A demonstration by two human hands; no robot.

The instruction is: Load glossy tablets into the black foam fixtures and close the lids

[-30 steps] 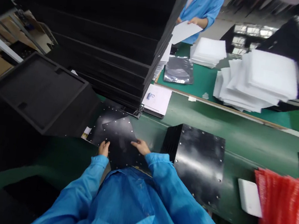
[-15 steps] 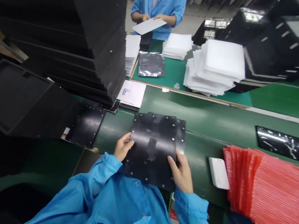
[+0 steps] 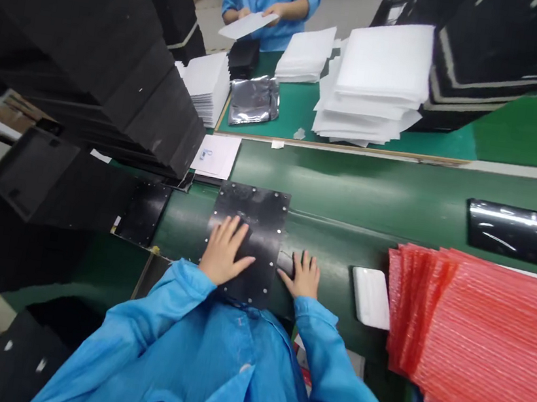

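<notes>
The green tabletop (image 3: 380,183) carries a black drilled panel (image 3: 252,209) beneath the left grip (image 3: 225,251). Right of the right grip (image 3: 301,274) lie a white pad (image 3: 371,298) and an overlapping stack of red bubble bags (image 3: 492,342). A glossy black sheet (image 3: 521,234) lies farther ahead, beyond the stack.

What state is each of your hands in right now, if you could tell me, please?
Left hand: open, lying flat on the black riveted panel, gripping nothing.
Right hand: open, on the green belt beside the panel, holding nothing.
</notes>
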